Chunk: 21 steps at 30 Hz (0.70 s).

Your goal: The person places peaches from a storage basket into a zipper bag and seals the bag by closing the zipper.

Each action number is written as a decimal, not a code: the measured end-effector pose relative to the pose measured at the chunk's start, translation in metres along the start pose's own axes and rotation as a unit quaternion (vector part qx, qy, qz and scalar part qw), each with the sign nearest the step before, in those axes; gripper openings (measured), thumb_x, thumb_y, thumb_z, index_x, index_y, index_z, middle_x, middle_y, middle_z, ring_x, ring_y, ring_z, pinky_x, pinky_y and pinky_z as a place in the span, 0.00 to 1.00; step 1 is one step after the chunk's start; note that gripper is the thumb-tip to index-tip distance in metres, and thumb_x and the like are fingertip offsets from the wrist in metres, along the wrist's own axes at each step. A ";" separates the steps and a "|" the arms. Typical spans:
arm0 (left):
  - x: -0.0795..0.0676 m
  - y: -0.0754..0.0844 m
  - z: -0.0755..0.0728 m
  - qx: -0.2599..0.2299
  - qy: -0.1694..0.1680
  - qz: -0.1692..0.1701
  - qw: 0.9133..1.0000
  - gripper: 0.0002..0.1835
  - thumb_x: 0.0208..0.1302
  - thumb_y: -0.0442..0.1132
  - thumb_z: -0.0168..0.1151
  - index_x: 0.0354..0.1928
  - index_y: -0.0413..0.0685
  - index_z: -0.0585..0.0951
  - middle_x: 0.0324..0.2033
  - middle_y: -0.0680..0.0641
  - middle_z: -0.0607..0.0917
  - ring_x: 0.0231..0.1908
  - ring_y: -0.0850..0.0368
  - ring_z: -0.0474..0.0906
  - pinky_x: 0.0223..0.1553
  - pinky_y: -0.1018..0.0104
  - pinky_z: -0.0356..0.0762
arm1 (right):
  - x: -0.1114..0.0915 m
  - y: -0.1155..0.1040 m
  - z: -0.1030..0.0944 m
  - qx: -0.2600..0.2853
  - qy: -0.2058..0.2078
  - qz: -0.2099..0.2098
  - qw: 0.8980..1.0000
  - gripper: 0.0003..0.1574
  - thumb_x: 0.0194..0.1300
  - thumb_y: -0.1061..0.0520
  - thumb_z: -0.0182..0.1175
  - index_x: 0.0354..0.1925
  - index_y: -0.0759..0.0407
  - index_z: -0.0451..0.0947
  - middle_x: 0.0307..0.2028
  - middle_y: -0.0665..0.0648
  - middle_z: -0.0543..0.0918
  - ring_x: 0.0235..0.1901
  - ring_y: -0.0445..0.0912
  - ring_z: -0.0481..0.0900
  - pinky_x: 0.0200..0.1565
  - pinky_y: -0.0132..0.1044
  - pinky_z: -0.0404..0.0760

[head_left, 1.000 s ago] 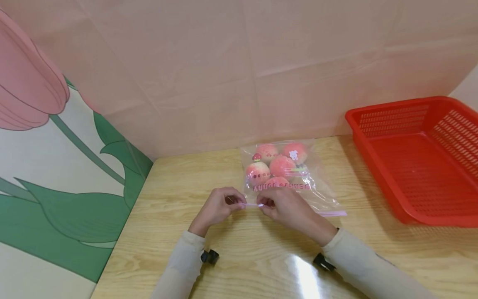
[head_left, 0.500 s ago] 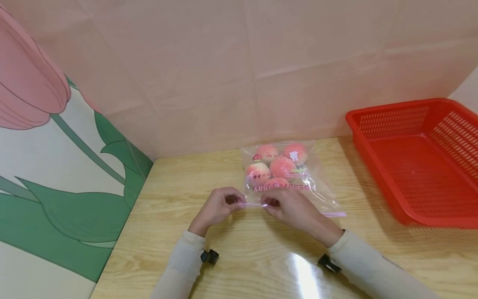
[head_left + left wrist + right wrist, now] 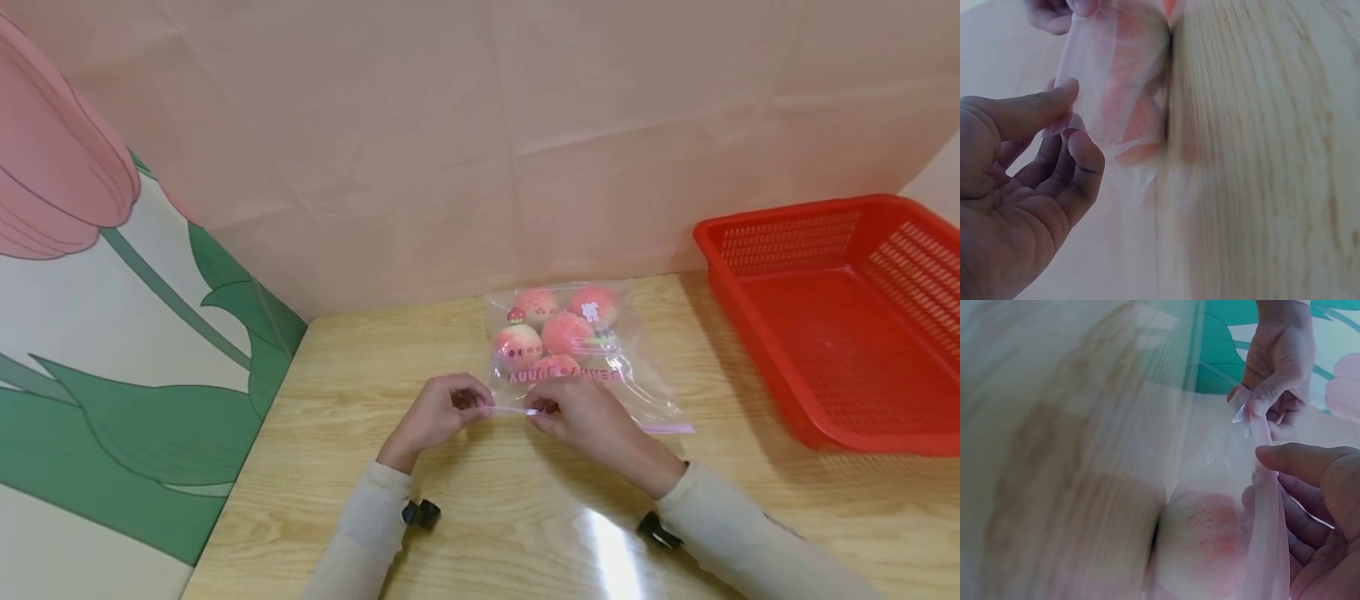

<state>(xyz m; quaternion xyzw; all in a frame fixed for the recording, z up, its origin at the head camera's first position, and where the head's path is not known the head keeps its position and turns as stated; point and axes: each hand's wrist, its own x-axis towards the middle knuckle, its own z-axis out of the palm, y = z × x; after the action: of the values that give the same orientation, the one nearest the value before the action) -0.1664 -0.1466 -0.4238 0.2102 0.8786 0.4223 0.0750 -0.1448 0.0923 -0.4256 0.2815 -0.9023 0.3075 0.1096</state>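
A clear zip bag [image 3: 647, 385] with pink print and a pink zip edge lies flat on the table. Inside it are several pink and pale-yellow peaches [image 3: 567, 335]. My left hand [image 3: 437, 417] pinches the left corner of the zip edge between thumb and fingers, as the left wrist view also shows. A short way to its right, my right hand [image 3: 585, 421] pinches the same edge, thumb on one side and fingers on the other. In the right wrist view one peach [image 3: 1204, 540] shows through the plastic below the edge. My right hand covers part of the lowest peach in the head view.
On the right stands a red plastic basket [image 3: 817, 417] with slotted walls. A pale pink covered wall [image 3: 420, 208] rises behind the wooden table [image 3: 375, 358]. A panel with a tulip picture [image 3: 180, 433] borders the table's left side.
My right hand has slid slightly to the right along the zip edge, widening the gap between the hands. The left hand keeps its place, and the bag and peaches stay put.
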 end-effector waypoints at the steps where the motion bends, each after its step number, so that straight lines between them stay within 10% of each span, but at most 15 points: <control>1: 0.000 0.000 0.000 -0.001 -0.002 0.000 1.000 0.03 0.62 0.32 0.68 0.35 0.47 0.86 0.30 0.51 0.85 0.32 0.60 0.78 0.35 0.70 0.80 | 0.000 0.001 0.000 -0.001 0.003 -0.002 1.000 0.06 0.54 0.58 0.74 0.31 0.49 0.86 0.28 0.44 0.86 0.28 0.36 0.79 0.34 0.32 0.81; 21: -0.001 0.001 -0.003 -0.002 -0.011 0.000 1.000 0.05 0.62 0.31 0.68 0.35 0.50 0.86 0.32 0.52 0.84 0.33 0.59 0.78 0.35 0.70 0.81 | -0.010 0.011 -0.008 -0.003 0.004 0.015 1.000 0.07 0.54 0.58 0.74 0.33 0.49 0.87 0.28 0.45 0.87 0.30 0.37 0.82 0.35 0.34 0.84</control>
<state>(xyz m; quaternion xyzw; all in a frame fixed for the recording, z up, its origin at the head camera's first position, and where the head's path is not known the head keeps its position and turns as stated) -0.1658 -0.1486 -0.4208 0.2147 0.8767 0.4219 0.0854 -0.1426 0.1095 -0.4285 0.2664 -0.9067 0.3080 0.1094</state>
